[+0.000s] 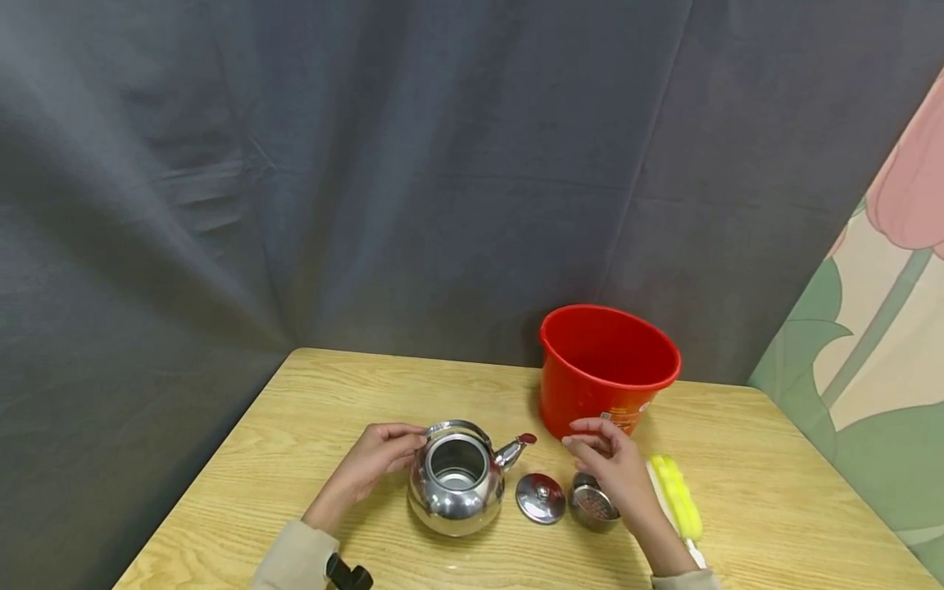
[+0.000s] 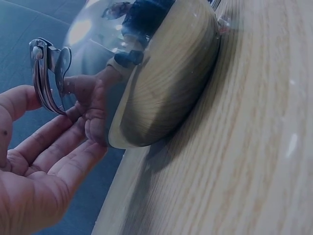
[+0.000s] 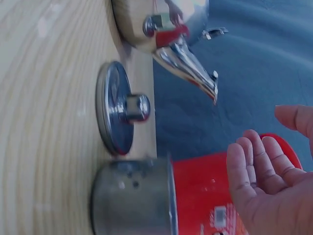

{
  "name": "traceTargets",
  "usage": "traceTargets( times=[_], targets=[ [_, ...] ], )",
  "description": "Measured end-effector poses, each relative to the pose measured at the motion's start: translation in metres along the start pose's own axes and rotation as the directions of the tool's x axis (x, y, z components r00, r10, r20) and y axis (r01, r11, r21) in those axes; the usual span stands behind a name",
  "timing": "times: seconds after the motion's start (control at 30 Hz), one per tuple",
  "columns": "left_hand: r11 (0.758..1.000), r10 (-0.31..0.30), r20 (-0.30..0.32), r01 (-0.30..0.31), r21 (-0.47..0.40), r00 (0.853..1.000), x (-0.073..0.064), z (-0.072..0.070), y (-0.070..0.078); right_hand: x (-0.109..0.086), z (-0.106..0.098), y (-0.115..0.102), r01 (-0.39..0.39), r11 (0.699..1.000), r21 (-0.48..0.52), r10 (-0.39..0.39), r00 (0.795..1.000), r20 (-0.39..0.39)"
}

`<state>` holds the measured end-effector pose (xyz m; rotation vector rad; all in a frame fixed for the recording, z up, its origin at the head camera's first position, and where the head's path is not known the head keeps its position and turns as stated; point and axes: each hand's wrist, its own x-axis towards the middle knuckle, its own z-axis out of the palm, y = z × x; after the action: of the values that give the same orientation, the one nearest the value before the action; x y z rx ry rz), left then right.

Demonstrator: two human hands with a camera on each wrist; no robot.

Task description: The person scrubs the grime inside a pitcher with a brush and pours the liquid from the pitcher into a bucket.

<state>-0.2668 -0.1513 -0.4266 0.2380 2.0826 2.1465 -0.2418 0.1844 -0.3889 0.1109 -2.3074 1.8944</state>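
Observation:
A shiny steel kettle (image 1: pixel 453 512) stands uncovered on the table, its spout (image 3: pixel 188 66) pointing right. My left hand (image 1: pixel 376 459) is at the kettle's left side, thumb and index finger pinching the folded handle (image 2: pixel 41 81), as the left wrist view shows. Beside the spout lies the round lid (image 1: pixel 541 497), knob up. To the lid's right sits a steel strainer cup (image 1: pixel 592 504) with a perforated bottom, partly covered by my right hand (image 1: pixel 615 467). That hand hovers above the cup with loosely bent fingers and holds nothing.
A red bucket (image 1: pixel 583 397) stands behind the lid and cup, near the table's back edge. Right of my right hand lies a yellow sponge brush (image 1: pixel 678 496), its white handle toward me. Grey cloth (image 1: pixel 442 205) hangs behind the wooden table (image 1: pixel 354 393).

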Motion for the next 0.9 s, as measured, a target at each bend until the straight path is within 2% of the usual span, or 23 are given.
traceTargets(
  times=[0.3, 0.5, 0.73, 0.9],
  targets=[
    [1.000, 0.002, -0.006, -0.002, -0.016, 1.000, 0.000, 0.001, -0.002, -0.009, -0.028, 0.006, 0.039, 0.996, -0.083, -0.046, 0.995, -0.085],
    [1.000, 0.014, 0.010, -0.014, -0.008, 1.000, 0.000, 0.000, -0.002, -0.011, -0.043, 0.015, 0.019, 0.978, -0.208, -0.046, 0.990, -0.130],
    [1.000, 0.023, 0.019, -0.023, 0.014, 1.000, 0.001, -0.002, -0.004, -0.012, -0.054, 0.027, -0.113, 0.935, -0.337, 0.064, 0.986, -0.153],
    [1.000, 0.021, 0.009, -0.021, 0.011, 1.000, 0.001, -0.002, -0.005, -0.013, -0.057, 0.033, -0.174, 0.912, -0.371, 0.130, 0.982, -0.140]
  ],
)
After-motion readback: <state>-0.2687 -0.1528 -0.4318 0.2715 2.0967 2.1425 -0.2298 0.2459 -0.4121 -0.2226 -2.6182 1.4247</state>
